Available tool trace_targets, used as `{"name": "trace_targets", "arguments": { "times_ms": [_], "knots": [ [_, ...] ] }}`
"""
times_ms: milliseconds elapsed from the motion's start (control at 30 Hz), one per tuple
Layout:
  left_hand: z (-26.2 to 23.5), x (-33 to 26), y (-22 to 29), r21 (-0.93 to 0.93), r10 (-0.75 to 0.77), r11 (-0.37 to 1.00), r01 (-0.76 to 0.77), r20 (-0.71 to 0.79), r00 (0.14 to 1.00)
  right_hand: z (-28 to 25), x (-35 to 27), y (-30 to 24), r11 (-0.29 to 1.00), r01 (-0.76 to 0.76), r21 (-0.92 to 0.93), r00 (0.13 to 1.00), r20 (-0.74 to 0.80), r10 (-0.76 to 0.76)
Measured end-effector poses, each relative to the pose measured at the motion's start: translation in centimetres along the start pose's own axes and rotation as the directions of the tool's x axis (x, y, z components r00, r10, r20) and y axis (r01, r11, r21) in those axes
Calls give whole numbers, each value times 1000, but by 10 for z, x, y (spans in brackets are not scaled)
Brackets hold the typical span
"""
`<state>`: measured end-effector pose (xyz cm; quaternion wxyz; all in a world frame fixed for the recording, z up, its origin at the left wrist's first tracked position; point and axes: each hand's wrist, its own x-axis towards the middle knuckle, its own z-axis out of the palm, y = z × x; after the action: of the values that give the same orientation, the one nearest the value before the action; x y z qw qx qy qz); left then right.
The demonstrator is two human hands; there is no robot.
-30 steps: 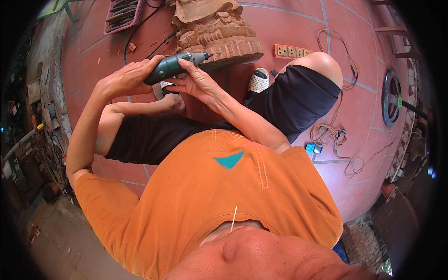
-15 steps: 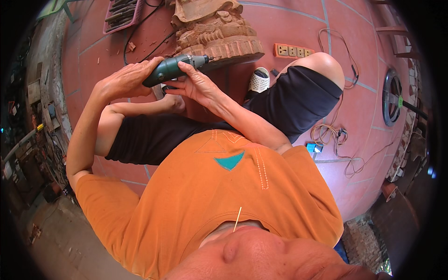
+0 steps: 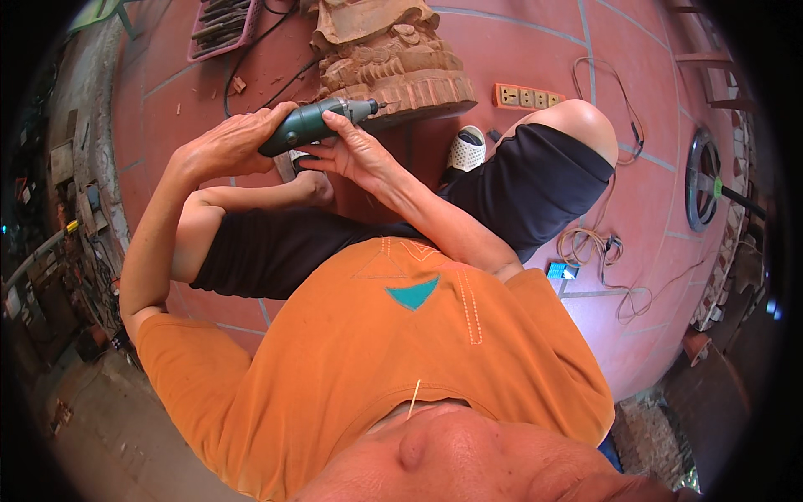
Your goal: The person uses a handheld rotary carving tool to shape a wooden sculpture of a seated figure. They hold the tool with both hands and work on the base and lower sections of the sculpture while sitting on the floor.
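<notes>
A dark green die grinder [image 3: 305, 125] lies across both my hands, its grey nose pointing right. My left hand [image 3: 230, 140] wraps over the rear of its body. My right hand [image 3: 360, 152] steadies the front end, with the thumb against the casing near the nose and the fingers reaching underneath. A thin bit [image 3: 383, 105] sticks out of the nose, close to the lower edge of a carved wooden sculpture [image 3: 393, 71]; whether the two touch I cannot tell. Folds and layered relief cover the reddish-brown wood.
A pink basket [image 3: 197, 42] of carving tools stands at the far left by a black cable [image 3: 232, 75]. An orange power strip [image 3: 527, 96] sits right of the sculpture. Coiled cord [image 3: 585, 243] and a wheel-like round object [image 3: 703, 180] lie farther right. Wood chips [image 3: 239, 85] dot the tiles.
The whole view has shifted very slightly. Both hands keep the same hold on the die grinder, and its bit stays near the sculpture's lower edge.
</notes>
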<state>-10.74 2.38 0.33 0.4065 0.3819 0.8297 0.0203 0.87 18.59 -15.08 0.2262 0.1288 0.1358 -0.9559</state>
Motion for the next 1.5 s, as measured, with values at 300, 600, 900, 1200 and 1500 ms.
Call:
{"name": "trace_targets", "arguments": {
  "times_ms": [300, 600, 900, 1200, 1500],
  "knots": [
    [-1, 3, -5, 38, -49, 998, 50, -17, 999, -4, 15, -5, 1000, 13, -10, 1000, 15, -13],
    [0, 6, -4, 52, -59, 997, 60, -15, 998, -7, 16, -7, 1000, 14, -3, 1000, 17, -14],
    [1, 3, -1, 7, -37, 999, 37, 6, 999, -5, 6, -2, 1000, 2, -13, 1000, 24, -2],
    [-3, 2, 8, 2, -36, 999, 36, 47, 998, -3, -2, 2, 1000, 0, 10, 1000, 6, 0],
    [-1, 3, 5, -4, -11, 1000, 12, 54, 998, 0, -7, 3, 1000, 4, 24, 1000, -8, -3]
  ]
}}
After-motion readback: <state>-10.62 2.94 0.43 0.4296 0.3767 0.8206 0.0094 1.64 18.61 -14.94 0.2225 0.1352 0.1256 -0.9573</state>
